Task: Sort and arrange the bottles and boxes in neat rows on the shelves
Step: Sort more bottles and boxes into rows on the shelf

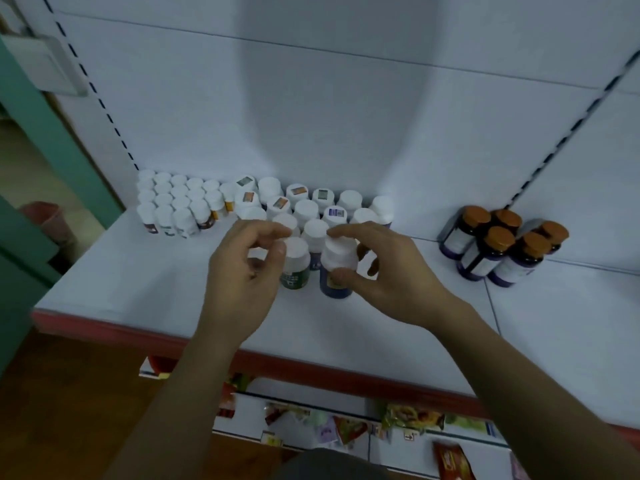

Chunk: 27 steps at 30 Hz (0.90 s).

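Observation:
On the white shelf (138, 278) stand rows of white-capped bottles. Small ones (173, 206) are packed at the back left, larger ones (308, 206) in the middle. My right hand (388, 268) grips a blue bottle with a white cap (337, 271) at the front of the middle group, thumb in front, fingers behind. My left hand (242, 268) holds the white cap of a green-labelled bottle (296, 265) right beside it, thumb and fingers around the cap. Both bottles stand upright on the shelf, close together.
Several dark bottles with orange caps (502, 244) cluster at the right of the shelf. The shelf has a red front edge (311, 368). A lower shelf (346, 424) holds colourful packets. A green door frame (41, 140) is at the left.

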Motion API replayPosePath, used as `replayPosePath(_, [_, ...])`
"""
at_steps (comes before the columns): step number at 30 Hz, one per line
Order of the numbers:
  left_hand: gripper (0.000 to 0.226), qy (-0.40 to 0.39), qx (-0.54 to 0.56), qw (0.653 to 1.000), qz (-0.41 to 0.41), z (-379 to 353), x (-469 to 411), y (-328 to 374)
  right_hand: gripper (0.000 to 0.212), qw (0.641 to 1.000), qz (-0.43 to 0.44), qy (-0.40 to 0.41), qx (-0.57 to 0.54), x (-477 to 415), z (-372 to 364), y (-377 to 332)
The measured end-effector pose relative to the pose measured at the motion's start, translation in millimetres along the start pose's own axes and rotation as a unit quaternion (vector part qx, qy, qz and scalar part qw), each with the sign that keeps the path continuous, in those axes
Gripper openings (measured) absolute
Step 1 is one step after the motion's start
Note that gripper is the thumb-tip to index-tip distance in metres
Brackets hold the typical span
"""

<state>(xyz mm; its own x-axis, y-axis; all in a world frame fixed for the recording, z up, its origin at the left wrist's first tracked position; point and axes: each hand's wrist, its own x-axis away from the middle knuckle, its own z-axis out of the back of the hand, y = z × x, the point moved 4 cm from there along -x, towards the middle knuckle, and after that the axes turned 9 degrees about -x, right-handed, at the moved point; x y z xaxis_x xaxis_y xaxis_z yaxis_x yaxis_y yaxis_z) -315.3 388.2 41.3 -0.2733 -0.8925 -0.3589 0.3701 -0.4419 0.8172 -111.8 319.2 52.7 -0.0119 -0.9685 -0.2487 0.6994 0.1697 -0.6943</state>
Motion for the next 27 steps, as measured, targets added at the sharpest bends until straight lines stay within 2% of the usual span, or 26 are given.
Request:
replayPosePath(2, [0.023,0.065,-0.069,0.995,0.003,7,7,-25,0.056,0.997,-0.02,-0.011,0.074,-4,-8,3])
replayPosePath(4, [0.04,0.072,-0.1,0.992,0.033,3,16,-47,0.056,0.993,-0.017,-0.015,0.116,-7,-17,1])
replayPosePath(7, [0.061,0.038,-0.044,0.994,0.09,-12,22,-60,0.056,0.99,0.001,-0.002,0.144,-12,-28,5])
replayPosePath(9, [0.067,0.058,-0.019,0.992,0.106,-15,22,-61,0.056,0.987,0.015,0.007,0.161,-13,-36,10])
replayPosePath(12, [0.071,0.06,-0.037,0.992,0.102,-18,21,-65,0.057,0.983,0.04,0.05,0.175,-10,-48,17])
replayPosePath(18, [0.097,0.026,-0.078,0.991,0.107,-31,18,-76,0.049,0.975,0.05,0.165,0.141,9,-64,26])
replayPosePath(22, [0.098,0.047,-0.111,0.986,0.112,-33,17,-74,0.05,0.975,0.045,0.195,0.091,15,-70,29])
replayPosePath(27, [0.097,0.053,-0.102,0.986,0.12,-35,20,-75,0.054,0.977,0.038,0.201,0.058,15,-71,32])
